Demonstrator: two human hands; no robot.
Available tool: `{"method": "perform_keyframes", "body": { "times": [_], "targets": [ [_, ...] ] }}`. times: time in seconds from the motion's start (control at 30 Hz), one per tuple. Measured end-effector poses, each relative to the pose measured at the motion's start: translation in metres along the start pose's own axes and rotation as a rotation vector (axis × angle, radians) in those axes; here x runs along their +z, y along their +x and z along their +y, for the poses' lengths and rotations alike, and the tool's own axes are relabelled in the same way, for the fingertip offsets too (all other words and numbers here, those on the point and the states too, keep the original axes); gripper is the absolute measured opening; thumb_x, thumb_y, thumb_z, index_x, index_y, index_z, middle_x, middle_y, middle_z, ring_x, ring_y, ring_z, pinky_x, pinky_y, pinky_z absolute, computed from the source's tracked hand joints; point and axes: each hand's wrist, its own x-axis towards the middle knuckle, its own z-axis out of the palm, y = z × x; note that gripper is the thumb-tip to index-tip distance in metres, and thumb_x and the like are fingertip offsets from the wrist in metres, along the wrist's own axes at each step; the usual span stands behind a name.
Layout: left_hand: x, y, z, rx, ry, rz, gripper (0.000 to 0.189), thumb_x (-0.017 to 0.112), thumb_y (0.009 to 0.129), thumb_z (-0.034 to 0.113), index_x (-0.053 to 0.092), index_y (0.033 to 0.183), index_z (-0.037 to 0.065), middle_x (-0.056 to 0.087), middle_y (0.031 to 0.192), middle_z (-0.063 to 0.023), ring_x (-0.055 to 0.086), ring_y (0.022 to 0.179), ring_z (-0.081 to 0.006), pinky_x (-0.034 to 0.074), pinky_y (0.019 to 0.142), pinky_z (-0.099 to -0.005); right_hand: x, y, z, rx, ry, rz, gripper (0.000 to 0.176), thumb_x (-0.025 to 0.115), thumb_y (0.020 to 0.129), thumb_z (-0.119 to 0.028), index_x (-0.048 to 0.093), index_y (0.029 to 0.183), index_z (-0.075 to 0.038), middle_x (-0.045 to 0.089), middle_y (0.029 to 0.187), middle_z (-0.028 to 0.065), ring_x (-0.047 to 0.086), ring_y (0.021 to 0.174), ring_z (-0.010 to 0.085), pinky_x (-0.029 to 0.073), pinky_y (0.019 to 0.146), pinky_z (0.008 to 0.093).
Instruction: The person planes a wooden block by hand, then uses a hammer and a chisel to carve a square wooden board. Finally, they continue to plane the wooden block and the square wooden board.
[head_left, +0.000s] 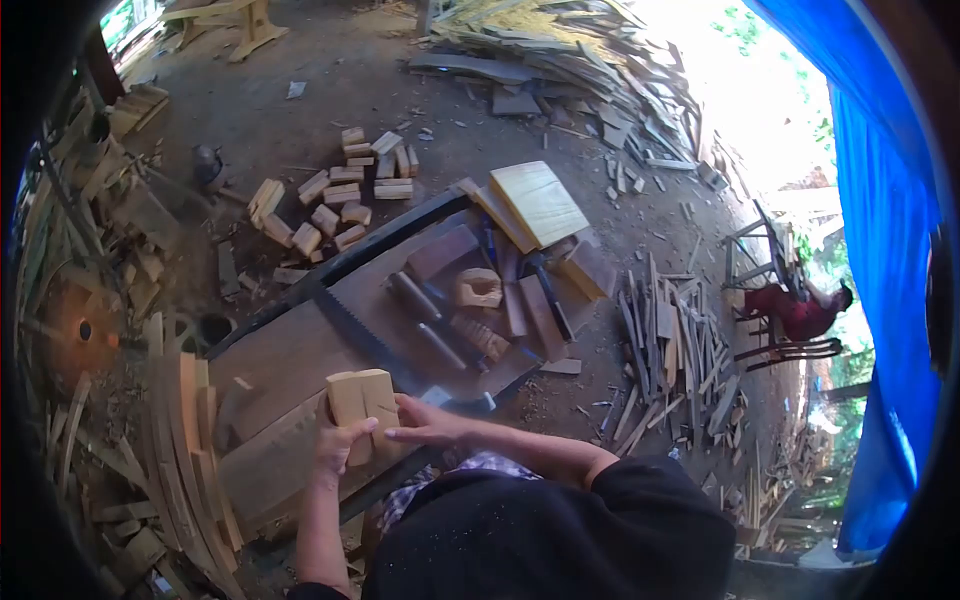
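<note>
Over the near edge of the workbench (290, 400), both my hands are on a pale wooden block (348, 398) with a dark seam running down it, like two pieces side by side. My left hand (338, 442) wraps its left side, thumb across the front. From the right, my right hand (428, 422) grips the other edge, its thumb on the face and its fingers partly hidden behind. Just beyond the hands, a long saw blade (355, 328) with teeth lies on the bench. A tool with a metal end (462, 400) rests close to my right hand.
Metal cylinders (412, 297), a carved wooden block (479, 288) and a thick yellowish board (540, 204) lie farther along the bench. Cut blocks (343, 193) are heaped on the ground beyond. Scrap sticks (675, 350) cover the right, where a person (800, 312) sits. Curved planks (190, 450) stand at left.
</note>
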Motion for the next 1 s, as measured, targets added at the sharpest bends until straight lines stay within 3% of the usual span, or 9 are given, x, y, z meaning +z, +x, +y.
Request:
{"method": "perform_keyframes", "body": {
  "times": [0.03,0.07,0.2,0.3,0.43,0.63,0.8,0.9,1.0],
  "targets": [
    [0.014,0.006,-0.002,-0.073,-0.235,-0.029,0.07,0.076,0.07,0.0,0.046,0.133,0.006,0.06,0.118,-0.0099,0.062,0.107,-0.0226,0.054,0.09,-0.0356,-0.004,-0.006,-0.009,-0.125,0.318,-0.008,0.091,0.069,0.09,-0.046,0.018,0.151,-0.003,0.04,0.14,0.0233,0.049,0.125,0.0299,0.044,0.103,0.0396],
    [0.024,0.014,-0.025,-0.149,-0.405,-0.016,0.063,0.076,0.073,0.001,0.049,0.13,0.006,0.061,0.115,-0.0096,0.063,0.103,-0.022,0.055,0.087,-0.0353,-0.014,-0.016,-0.018,-0.13,0.263,0.057,0.099,0.071,0.089,-0.043,0.007,0.154,-0.005,0.032,0.149,0.0199,0.038,0.136,0.0267,0.035,0.111,0.0384],
    [0.108,0.028,-0.023,-0.164,-0.48,0.063,0.051,0.074,0.081,0.009,0.052,0.127,0.003,0.062,0.109,-0.0097,0.065,0.096,-0.0215,0.057,0.082,-0.035,-0.071,-0.048,-0.017,-0.153,0.277,0.209,0.102,0.074,0.087,-0.04,0.007,0.155,-0.004,0.027,0.153,0.0174,0.028,0.142,0.0247,0.029,0.115,0.0379],
    [0.185,0.032,0.004,-0.15,-0.554,-0.012,0.049,0.073,0.082,0.008,0.052,0.126,0.003,0.062,0.109,-0.0094,0.065,0.096,-0.0201,0.057,0.079,-0.0344,-0.128,-0.078,0.015,-0.205,0.227,0.212,0.108,0.081,0.08,-0.038,0.011,0.155,-0.004,0.029,0.152,0.0169,0.029,0.142,0.0254,0.028,0.115,0.0386],
    [0.264,0.067,-0.075,-0.24,-0.502,0.041,0.049,0.074,0.086,0.019,0.054,0.127,0.003,0.064,0.11,-0.0077,0.065,0.096,-0.0167,0.056,0.082,-0.03,-0.208,-0.134,0.023,-0.073,0.365,0.213,0.103,0.086,0.075,-0.026,0.021,0.152,-0.006,0.042,0.144,0.0147,0.044,0.132,0.0237,0.04,0.108,0.0375],
    [0.385,0.087,-0.059,-0.576,-0.557,-0.259,0.043,0.063,0.097,0.024,0.05,0.13,-0.001,0.062,0.113,-0.0086,0.065,0.097,-0.0188,0.056,0.083,-0.0306,-0.295,-0.24,0.06,0.039,0.552,0.341,0.097,0.086,0.074,-0.02,0.027,0.15,-0.007,0.046,0.141,0.0127,0.046,0.131,0.0232,0.043,0.105,0.0389],
    [0.456,0.099,-0.083,-0.472,-0.184,-0.29,0.073,0.068,0.093,0.02,0.016,0.143,0.014,0.041,0.132,-0.0118,0.05,0.123,-0.024,0.049,0.098,-0.0376,-0.315,-0.297,0.097,0.015,0.819,0.466,0.1,0.085,0.07,-0.017,0.025,0.149,-0.003,0.049,0.135,0.0105,0.049,0.125,0.0219,0.047,0.1,0.0365],
    [0.474,0.1,-0.098,-0.375,-0.137,-0.345,0.075,0.067,0.094,0.023,0.013,0.144,0.015,0.04,0.134,-0.0125,0.048,0.125,-0.0244,0.048,0.099,-0.0382,-0.324,-0.314,0.112,-0.003,0.816,0.478,0.1,0.085,0.07,-0.017,0.024,0.149,-0.003,0.043,0.142,0.0121,0.045,0.13,0.0226,0.04,0.107,0.0392],
    [0.48,0.1,-0.091,-0.453,-0.171,-0.426,0.074,0.062,0.097,0.032,0.01,0.146,0.016,0.037,0.137,-0.0133,0.044,0.13,-0.0253,0.045,0.102,-0.0399,-0.324,-0.322,0.127,-0.038,0.872,0.506,0.1,0.085,0.066,-0.019,0.029,0.147,-0.002,0.05,0.135,0.0128,0.052,0.123,0.0244,0.046,0.101,0.0391]
  ]
}}
